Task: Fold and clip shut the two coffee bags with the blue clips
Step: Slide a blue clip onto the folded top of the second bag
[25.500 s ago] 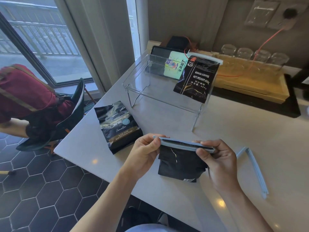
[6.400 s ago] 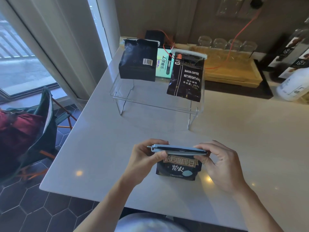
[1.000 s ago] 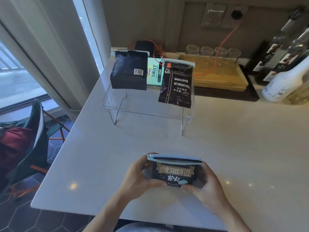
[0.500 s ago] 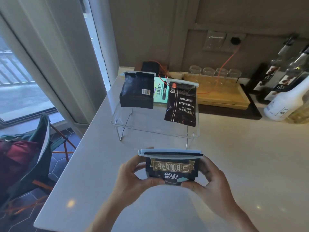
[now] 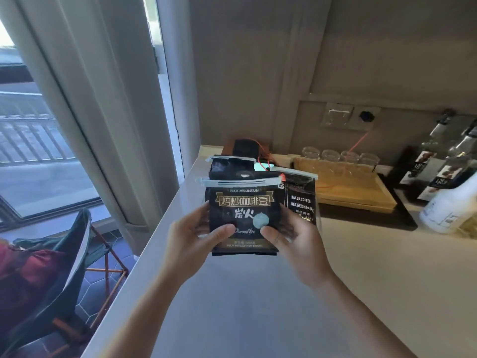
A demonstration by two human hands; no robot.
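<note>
A black foil coffee bag [image 5: 242,218], sealed by a pale blue plastic clip [image 5: 238,181], is gripped at both sides by left hand [image 5: 192,236] and right hand [image 5: 296,236], lifted above the counter [image 5: 258,306], apparently for placement.

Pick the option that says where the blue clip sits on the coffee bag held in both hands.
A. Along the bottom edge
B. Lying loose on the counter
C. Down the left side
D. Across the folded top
D: the blue clip runs across the folded top of the coffee bag, above the printed label.

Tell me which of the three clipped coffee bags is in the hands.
The Blue Mountain bag, nearest the camera, gripped by the left hand and right hand; the other two sit behind it.
</note>
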